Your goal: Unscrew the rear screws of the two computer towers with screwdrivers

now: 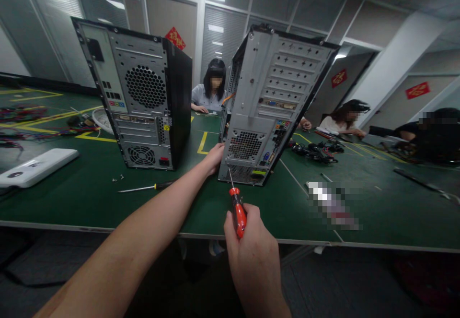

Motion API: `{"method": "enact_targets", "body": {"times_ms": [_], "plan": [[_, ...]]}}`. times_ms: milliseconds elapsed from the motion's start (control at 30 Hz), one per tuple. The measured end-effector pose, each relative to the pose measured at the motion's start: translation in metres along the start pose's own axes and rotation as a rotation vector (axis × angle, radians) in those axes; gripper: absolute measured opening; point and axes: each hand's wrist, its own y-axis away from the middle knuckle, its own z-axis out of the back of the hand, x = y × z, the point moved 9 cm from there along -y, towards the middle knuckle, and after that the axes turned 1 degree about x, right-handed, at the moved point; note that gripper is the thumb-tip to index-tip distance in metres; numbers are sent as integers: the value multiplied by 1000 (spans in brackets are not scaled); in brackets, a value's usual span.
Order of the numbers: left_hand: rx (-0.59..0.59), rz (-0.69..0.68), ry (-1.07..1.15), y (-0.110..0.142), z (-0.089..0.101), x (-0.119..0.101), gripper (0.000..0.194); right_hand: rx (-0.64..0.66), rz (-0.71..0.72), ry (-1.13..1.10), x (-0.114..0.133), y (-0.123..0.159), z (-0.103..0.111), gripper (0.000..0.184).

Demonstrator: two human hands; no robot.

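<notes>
A green table (406, 212) carries two computer cases standing upright, rear panels toward the person. The right-hand case (247, 107) is the one being worked on, near the front edge; the left-hand case (143, 109) stands apart from it. The left hand (215, 159) is at the worked case's lower left edge, its fingers hidden behind the metal, so how far open it is, or whether it grips, I cannot tell. The right hand (257, 251) is curled closed around the handle of a red-and-black screwdriver (239, 215), whose shaft slants up to the panel's bottom left corner. Whether the tip sits in a screw is too small to tell; at that slant, it could slip out and scratch the panel or jab the nearby left hand. Hard pushing could also shift the case if the left hand is not bracing it. A second screwdriver (143, 189) lies near small metal bits (121, 177), which a careless sleeve could scatter.
</notes>
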Motion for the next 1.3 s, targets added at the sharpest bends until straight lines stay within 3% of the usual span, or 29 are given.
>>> {"method": "enact_targets", "body": {"times_ms": [1300], "plan": [[-2, -3, -31, -2, 3, 0, 45, 34, -85, -43, -10, 1, -2, 16]]}}
